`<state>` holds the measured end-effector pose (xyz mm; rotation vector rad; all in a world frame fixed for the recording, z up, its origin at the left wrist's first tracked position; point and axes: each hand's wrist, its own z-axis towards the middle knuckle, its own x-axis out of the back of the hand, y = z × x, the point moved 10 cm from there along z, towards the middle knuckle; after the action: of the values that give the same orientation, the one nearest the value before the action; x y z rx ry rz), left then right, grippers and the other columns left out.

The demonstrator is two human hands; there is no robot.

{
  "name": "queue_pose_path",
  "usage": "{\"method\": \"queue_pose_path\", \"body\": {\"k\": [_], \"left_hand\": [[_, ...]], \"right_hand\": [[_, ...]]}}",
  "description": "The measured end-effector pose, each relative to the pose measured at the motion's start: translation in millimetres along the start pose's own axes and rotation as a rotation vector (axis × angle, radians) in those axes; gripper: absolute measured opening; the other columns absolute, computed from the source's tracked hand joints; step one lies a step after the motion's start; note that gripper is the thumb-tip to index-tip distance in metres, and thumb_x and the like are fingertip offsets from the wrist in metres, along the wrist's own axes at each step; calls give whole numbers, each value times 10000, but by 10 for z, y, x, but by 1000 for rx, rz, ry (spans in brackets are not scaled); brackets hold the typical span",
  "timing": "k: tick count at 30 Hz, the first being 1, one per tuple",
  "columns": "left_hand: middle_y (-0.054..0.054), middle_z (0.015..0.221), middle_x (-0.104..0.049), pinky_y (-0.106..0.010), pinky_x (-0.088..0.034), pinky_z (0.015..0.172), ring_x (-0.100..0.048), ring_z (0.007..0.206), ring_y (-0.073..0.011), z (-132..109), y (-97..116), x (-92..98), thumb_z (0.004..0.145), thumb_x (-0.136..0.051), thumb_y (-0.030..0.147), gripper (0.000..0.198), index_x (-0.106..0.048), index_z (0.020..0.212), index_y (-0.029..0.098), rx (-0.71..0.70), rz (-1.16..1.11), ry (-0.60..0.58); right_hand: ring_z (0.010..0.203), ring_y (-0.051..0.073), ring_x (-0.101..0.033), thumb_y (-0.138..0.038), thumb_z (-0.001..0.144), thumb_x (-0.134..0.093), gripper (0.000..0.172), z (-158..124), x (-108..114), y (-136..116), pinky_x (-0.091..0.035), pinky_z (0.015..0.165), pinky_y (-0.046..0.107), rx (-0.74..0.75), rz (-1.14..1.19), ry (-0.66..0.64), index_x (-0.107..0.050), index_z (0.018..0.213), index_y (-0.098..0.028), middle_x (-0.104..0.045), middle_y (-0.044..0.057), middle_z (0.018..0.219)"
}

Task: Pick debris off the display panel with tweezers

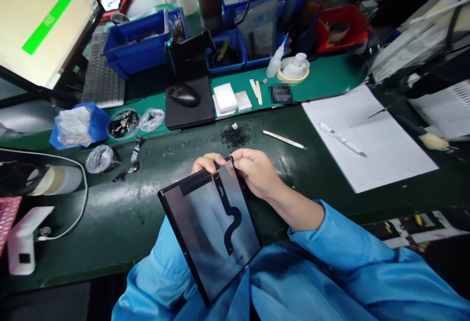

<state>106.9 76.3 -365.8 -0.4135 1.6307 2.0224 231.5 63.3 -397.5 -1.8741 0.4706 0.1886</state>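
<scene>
A dark rectangular screen panel [205,242] with a black flex ribbon cable [229,216] running down its grey back leans tilted against my blue sleeves [330,272] at the lower centre. My right hand [257,171] is closed on the panel's top right corner, fingertips pinching the cable's upper end. My left hand [205,163] shows only as curled fingers over the top edge, gripping the panel from behind.
A paper sheet [367,140] with a pen [341,140] lies to the right. A white stick [284,140] and a pile of black bits [235,137] lie just beyond my hands. Mouse [183,95] on pad, blue bins [135,42], monitor [40,22], keyboard behind.
</scene>
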Motion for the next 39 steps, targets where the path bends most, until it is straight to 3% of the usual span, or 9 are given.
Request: {"method": "queue_pose_path", "body": {"k": [3, 13, 18, 29, 35, 39], "left_hand": [[-41, 921, -513, -343, -560, 887, -546, 861, -113, 9, -63, 55, 1028, -315, 552, 430, -380, 837, 173, -13, 8, 14], [-45, 861, -494, -290, -574, 778, -559, 831, -112, 25, -130, 121, 1042, -334, 448, 385, -358, 784, 163, -29, -40, 20], [-56, 899, -483, -269, -562, 780, -542, 919, -128, -27, -16, 105, 1024, -336, 521, 447, -327, 760, 160, -92, -70, 49], [-60, 874, -491, -250, -538, 729, -522, 848, -118, -6, 4, 53, 1008, -321, 588, 519, -298, 723, 155, -15, -11, 101], [-59, 909, -591, -298, -555, 814, -580, 835, -107, -5, 96, -95, 986, -484, 523, 430, -546, 893, 107, 163, 31, 56], [-61, 925, -611, -294, -557, 828, -592, 856, -108, 8, 113, -101, 981, -518, 483, 391, -601, 978, 101, 200, 37, 70]], "right_hand": [[523, 122, -471, -251, 610, -596, 93, -2, 5, -6, -342, 510, 267, 3, 7, 7, -659, 634, -187, -554, -33, 540], [521, 124, -467, -255, 599, -600, 89, -3, -5, -11, -341, 508, 272, -7, 6, 23, -659, 620, -192, -555, -33, 533], [529, 124, -468, -236, 568, -580, 102, -8, -14, -29, -351, 516, 272, 8, -3, 19, -656, 618, -191, -568, -29, 541], [547, 127, -484, -225, 598, -592, 93, -3, -5, 6, -358, 532, 271, 7, 0, 4, -663, 644, -186, -580, -24, 563], [542, 121, -473, -226, 605, -590, 85, 1, 15, -22, -347, 524, 266, 26, -12, 25, -662, 631, -188, -568, -30, 556], [534, 124, -472, -231, 598, -593, 83, 2, -1, 6, -353, 522, 271, 1, 11, 14, -657, 633, -193, -567, -31, 547]]}}
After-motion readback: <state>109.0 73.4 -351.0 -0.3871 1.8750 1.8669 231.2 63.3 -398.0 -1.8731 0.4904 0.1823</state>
